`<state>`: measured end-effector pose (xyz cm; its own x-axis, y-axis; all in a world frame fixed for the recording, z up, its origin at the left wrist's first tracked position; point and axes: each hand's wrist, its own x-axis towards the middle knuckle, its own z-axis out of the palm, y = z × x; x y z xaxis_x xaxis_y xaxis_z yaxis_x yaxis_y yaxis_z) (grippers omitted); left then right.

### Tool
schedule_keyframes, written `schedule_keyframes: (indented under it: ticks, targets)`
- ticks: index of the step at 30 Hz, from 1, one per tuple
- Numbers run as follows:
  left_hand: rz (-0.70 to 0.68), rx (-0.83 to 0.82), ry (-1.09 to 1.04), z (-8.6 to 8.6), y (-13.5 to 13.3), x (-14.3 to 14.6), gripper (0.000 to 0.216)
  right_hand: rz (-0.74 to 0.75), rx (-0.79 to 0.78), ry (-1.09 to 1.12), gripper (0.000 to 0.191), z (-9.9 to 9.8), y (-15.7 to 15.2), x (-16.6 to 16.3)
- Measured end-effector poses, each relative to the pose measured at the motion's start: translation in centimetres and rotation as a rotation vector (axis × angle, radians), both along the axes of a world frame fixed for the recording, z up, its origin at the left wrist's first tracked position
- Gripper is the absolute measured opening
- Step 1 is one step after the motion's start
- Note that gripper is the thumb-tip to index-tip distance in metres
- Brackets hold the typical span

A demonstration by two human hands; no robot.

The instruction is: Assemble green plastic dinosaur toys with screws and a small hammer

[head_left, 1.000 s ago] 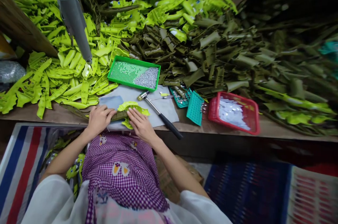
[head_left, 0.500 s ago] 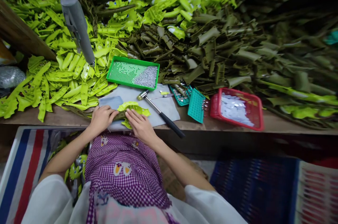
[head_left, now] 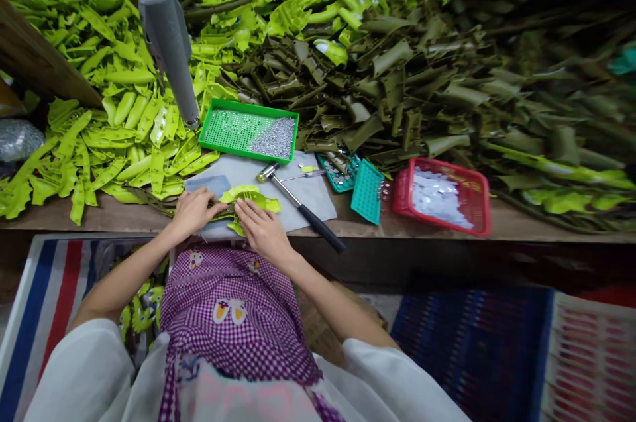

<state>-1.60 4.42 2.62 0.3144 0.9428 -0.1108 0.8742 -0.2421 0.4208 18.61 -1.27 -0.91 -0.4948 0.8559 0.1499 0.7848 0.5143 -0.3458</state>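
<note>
Head view: you look down over the worktop [head_left: 124, 213] edge at both hands.
Workpiece: a lime piece [head_left: 248, 195] laid over an olive piece [head_left: 224, 214], the pair lying on the near part of a grey mat [head_left: 308, 193] right in front of you.
Left hand [head_left: 193, 211]: curled, fingertips on the left end of the olive piece; whether it grips or only presses down, you cannot tell from here.
Right hand [head_left: 262, 231]: open, fingers flat on the near edge of the lime piece, holding nothing.
Hammer [head_left: 298, 207]: lying on the mat just right of the workpiece, head away from you, handle over the worktop edge, not touched.
Green tray [head_left: 243, 152]: behind the mat, small silver parts heaped in its right end.
Teal trays [head_left: 368, 191]: two, right of the mat, one tipped on edge.
Red basket [head_left: 440, 223]: further right, white bits inside.
Hanging tool [head_left: 171, 51]: grey, its tip above the lime heap [head_left: 114, 137], apart from both hands.
Olive heap [head_left: 397, 91]: fills the back and right of the worktop.
Progress (judgement): one pair is being fitted under your hands and looks placed but not fastened, as the hammer and the silver parts lie unused. Both heaps of loose pieces are large. No finished stack can be told apart on the worktop, so most of the work appears left.
</note>
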Motion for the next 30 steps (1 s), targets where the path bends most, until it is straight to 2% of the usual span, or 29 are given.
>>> schedule_keyframes:
  ticks: [3,5,7,9,11,12,15,18,20,23,25,28,30]
  targets:
    - [0.027,0.101,-0.02,-0.2,-1.4,0.2,0.034,-0.003,0.013,0.003,0.047,-0.6,-0.2,0.1]
    - [0.103,0.237,-0.117,-0.5,-3.4,-0.2,0.032,-0.014,0.025,0.014,0.049,-1.2,-0.3,0.1]
    - [0.329,0.424,-0.259,-0.9,-5.7,-1.1,0.043,-0.027,0.041,0.026,0.05,-1.7,-0.4,0.2]
    - [0.664,0.525,-0.445,-1.5,-7.6,-2.4,0.054,-0.022,0.05,0.037,0.05,-2.0,-0.5,0.3]
    - [0.919,0.405,-0.68,-2.2,-8.4,-3.7,0.056,-0.013,0.051,0.046,0.05,-2.0,-0.5,0.4]
    - [0.974,0.289,-0.799,-2.4,-8.3,-4.3,0.056,-0.012,0.049,0.049,0.05,-2.0,-0.6,0.4]
    - [0.981,0.003,-1.085,-2.9,-7.0,-5.2,0.056,-0.021,0.05,0.055,0.049,-1.9,-0.8,0.5]
    - [1.009,-0.116,-1.249,-2.9,-5.6,-5.4,0.053,-0.027,0.052,0.057,0.047,-2.0,-0.7,0.4]
    - [1.054,-0.14,-1.262,-2.8,-5.1,-5.4,0.053,-0.033,0.032,0.063,0.047,-2.0,-0.4,0.3]
    - [1.039,-0.101,-1.211,-2.8,-5.3,-5.2,0.056,-0.025,-0.02,0.105,0.046,-1.5,-0.3,0.7]
    - [0.988,-0.056,-1.144,-2.7,-6.0,-5.0,0.062,-0.076,-0.029,0.203,0.044,-1.0,-1.3,1.3]
    - [0.914,0.114,-0.881,-2.1,-7.8,-4.6,0.081,-0.405,-0.008,0.485,0.036,-0.8,-4.8,1.8]
    - [0.893,0.304,-0.629,-1.3,-8.8,-4.3,0.086,-0.602,-0.153,0.669,0.028,-1.5,-7.4,1.3]
